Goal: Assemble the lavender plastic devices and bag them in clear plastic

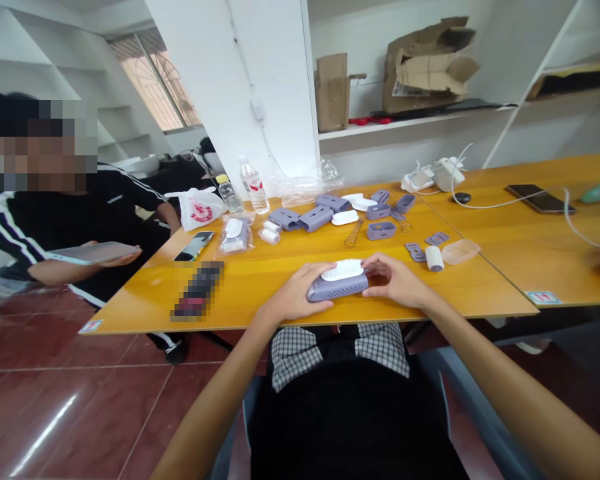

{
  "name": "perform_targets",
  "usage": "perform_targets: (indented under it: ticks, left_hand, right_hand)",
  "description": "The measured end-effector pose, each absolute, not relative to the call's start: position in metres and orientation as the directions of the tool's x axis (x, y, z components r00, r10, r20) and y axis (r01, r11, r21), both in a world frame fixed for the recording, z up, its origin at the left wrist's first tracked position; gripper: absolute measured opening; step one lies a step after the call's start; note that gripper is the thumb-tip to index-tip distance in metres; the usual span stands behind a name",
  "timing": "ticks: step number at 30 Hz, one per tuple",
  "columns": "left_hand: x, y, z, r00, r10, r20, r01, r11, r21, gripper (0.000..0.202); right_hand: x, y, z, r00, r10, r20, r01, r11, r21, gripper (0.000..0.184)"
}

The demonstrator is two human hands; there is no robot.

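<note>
"What are the hands doing?"

"The left hand (295, 291) and right hand (395, 281) both grasp a lilac perforated casing (337, 288) with a white bristled insert (343, 270)."

"Where is it?"

"On a yellow wooden table (260, 287), near its front edge, with loose lilac plastic parts (381, 231) and a coiled spring (354, 233) just beyond."

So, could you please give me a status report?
Left hand, right hand on a lilac perforated housing, white bristles on top. Loose parts beyond, clear of hands.

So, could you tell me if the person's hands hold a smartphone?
No, the left hand and right hand hold a lilac perforated casing with white bristles.
</note>
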State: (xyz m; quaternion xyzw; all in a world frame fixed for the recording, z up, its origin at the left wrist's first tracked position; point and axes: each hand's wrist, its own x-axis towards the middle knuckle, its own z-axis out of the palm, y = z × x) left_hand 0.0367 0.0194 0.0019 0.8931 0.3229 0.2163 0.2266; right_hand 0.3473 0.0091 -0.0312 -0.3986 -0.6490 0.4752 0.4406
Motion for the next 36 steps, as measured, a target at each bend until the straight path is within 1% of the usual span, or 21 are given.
perform_targets:
  ticks: [6, 15, 25, 36]
  left_hand:
    - [0.038, 0.019, 0.004, 0.702, 0.672, 0.235, 0.478, -0.69, 0.543, 0.084]
    - [0.039, 0.015, 0.01, 0.702, 0.673, 0.234, 0.474, -0.686, 0.552, 0.082]
    - [0.039, 0.013, 0.01, 0.702, 0.68, 0.213, 0.471, -0.667, 0.578, 0.085]
    - [0.038, 0.01, 0.01, 0.706, 0.681, 0.195, 0.461, -0.651, 0.603, 0.086]
  right_hand:
    - [0.346, 0.009, -0.029, -0.291, 0.938, 0.19, 0.083, 0.223, -0.971, 0.058]
    - [0.348, 0.006, -0.032, -0.286, 0.924, 0.253, 0.17, 0.308, -0.936, 0.056]
    - [0.352, 0.005, -0.033, -0.299, 0.927, 0.225, 0.206, 0.293, -0.934, 0.054]
    - [0.351, 0.004, -0.036, -0.293, 0.928, 0.229, 0.222, 0.299, -0.928, 0.061]
